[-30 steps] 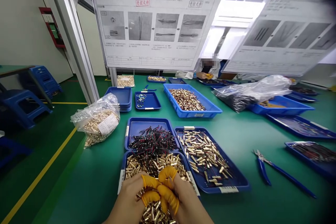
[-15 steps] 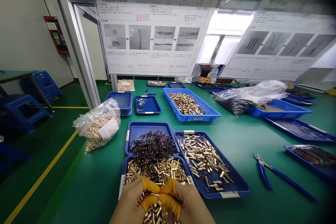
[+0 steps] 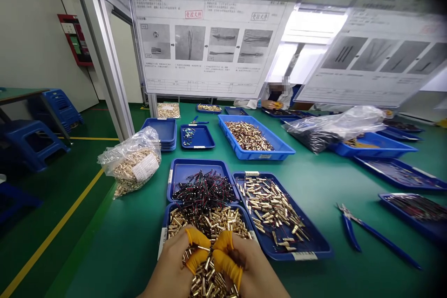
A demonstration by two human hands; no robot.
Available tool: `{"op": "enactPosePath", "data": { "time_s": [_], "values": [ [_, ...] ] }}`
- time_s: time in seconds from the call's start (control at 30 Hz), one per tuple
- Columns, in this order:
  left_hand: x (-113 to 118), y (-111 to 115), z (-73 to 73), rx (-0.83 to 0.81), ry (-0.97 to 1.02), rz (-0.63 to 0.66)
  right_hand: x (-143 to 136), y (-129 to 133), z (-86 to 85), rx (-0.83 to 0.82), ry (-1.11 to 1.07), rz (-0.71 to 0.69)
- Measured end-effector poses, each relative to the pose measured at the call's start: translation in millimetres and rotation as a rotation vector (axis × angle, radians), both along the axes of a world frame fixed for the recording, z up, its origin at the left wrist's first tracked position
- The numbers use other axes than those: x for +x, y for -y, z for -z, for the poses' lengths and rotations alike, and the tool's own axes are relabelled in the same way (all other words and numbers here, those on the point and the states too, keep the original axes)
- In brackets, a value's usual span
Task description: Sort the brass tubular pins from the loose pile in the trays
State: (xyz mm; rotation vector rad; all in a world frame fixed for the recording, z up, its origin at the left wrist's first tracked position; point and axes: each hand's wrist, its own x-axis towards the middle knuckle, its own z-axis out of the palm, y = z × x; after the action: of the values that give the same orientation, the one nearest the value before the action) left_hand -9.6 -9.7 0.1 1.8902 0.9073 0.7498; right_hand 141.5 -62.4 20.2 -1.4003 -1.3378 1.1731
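Observation:
Yellow finger covers sit on the thumb and forefinger of both hands. My left hand (image 3: pixel 179 256) is pinched on a small brass tube (image 3: pixel 202 247), mostly covered by the fingers. Almost touching it, my right hand (image 3: pixel 249 258) is closed in a pinch; what lies between its fingertips is too small to make out. Both hands are over the near edge of a blue tray filled with brass tubes (image 3: pixel 228 221). Black and red wires (image 3: pixel 206 191) lie heaped in the tray behind and spill onto the tubes. To the right, a blue tray (image 3: pixel 314 247) holds brass tubes with wires.
Blue-handled pliers (image 3: pixel 349 230) lie at right. A clear bag of brass parts (image 3: pixel 134 163) stands at left, near stacked blue trays (image 3: pixel 164 130). Farther back is a larger blue bin (image 3: pixel 279 151). Instruction sheets (image 3: pixel 209 74) hang ahead; another person (image 3: pixel 277 98) sits beyond.
My fingertips have drawn slightly apart, and a thin bright piece now shows between the left finger and thumb. The view has shifted slightly; the trays look unchanged.

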Motion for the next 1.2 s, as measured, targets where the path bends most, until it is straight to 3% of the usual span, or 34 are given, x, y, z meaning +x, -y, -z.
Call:
{"op": "enactPosePath", "data": {
  "time_s": [0.13,0.27,0.37,0.47,0.57,0.63,0.73,0.77,0.83,0.9,0.97,1.07,1.2],
  "values": [
    [-0.2,1.9,10.3,0.025,0.017,0.067,-4.6,-0.2,-3.0,-0.04,-0.101,-0.055],
    [0.4,2.0,20.9,0.082,0.066,0.154,1.2,-4.9,0.8,-0.255,-0.081,-0.003],
    [1.9,2.2,20.3,0.162,0.153,0.21,2.6,-7.9,3.9,-0.324,-0.182,-0.023],
    [2.0,3.0,13.6,0.184,0.169,0.241,-0.8,-6.6,3.8,-0.248,-0.356,-0.101],
    [1.0,2.0,8.0,0.102,0.064,0.182,7.7,-3.4,-0.5,-0.09,-0.406,-0.044],
    [0.8,-0.6,8.0,0.041,-0.058,0.075,24.5,-2.1,-4.6,-0.012,-0.271,0.099],
    [1.9,-5.4,13.4,0.013,-0.27,-0.094,48.5,-2.8,-5.8,0.12,0.256,0.475],
    [2.6,-6.6,15.5,0.019,-0.331,-0.118,51.0,-3.8,-3.5,0.171,0.416,0.543],
    [4.4,-7.7,18.4,0.039,-0.42,-0.097,44.6,-7.3,4.9,0.274,0.6,0.458],
    [6.4,-7.5,19.0,0.069,-0.467,-0.048,27.3,-12.0,16.3,0.344,0.724,0.216],
    [7.7,-6.8,18.4,0.106,-0.482,-0.033,8.8,-16.6,26.5,0.351,0.891,0.065],
    [6.8,-6.8,19.7,0.163,-0.419,-0.059,-5.4,-20.1,33.2,0.328,1.052,0.035],
    [0.9,-7.0,25.9,0.14,-0.269,-0.081,-1.0,-17.5,28.6,0.326,0.953,-0.004]
  ]
}}
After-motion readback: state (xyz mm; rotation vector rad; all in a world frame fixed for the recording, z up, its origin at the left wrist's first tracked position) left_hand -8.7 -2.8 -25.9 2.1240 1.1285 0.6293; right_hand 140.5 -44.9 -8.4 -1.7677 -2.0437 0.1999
